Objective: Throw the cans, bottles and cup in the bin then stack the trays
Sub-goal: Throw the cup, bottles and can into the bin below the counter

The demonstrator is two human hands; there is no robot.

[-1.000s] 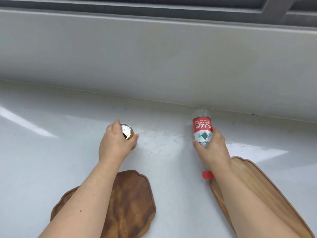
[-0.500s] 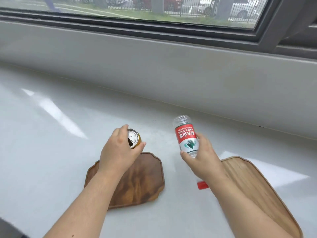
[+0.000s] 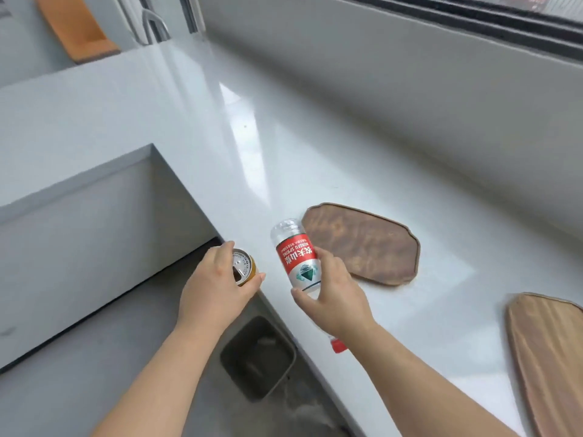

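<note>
My left hand (image 3: 214,291) grips a gold can (image 3: 244,270) with its opened top facing me, held past the counter's left edge. My right hand (image 3: 334,298) holds a clear plastic bottle (image 3: 295,253) with a red label, bottom end up; its red cap (image 3: 338,345) pokes out below my wrist. On the floor below both hands stands a grey bin (image 3: 257,357), open at the top. A dark wooden tray (image 3: 362,244) lies bare on the white counter (image 3: 252,146). At the right edge lies a lighter wooden tray (image 3: 549,357).
The counter runs along a grey wall under a window. A lower white counter section (image 3: 79,171) steps off to the left, above the grey floor (image 3: 79,373). An orange board (image 3: 75,29) leans at the far top left.
My view has swung left and down, bringing the counter's edge, the floor and the bin into sight. Both hands have carried the can and bottle left, off the trays and toward the counter's edge.
</note>
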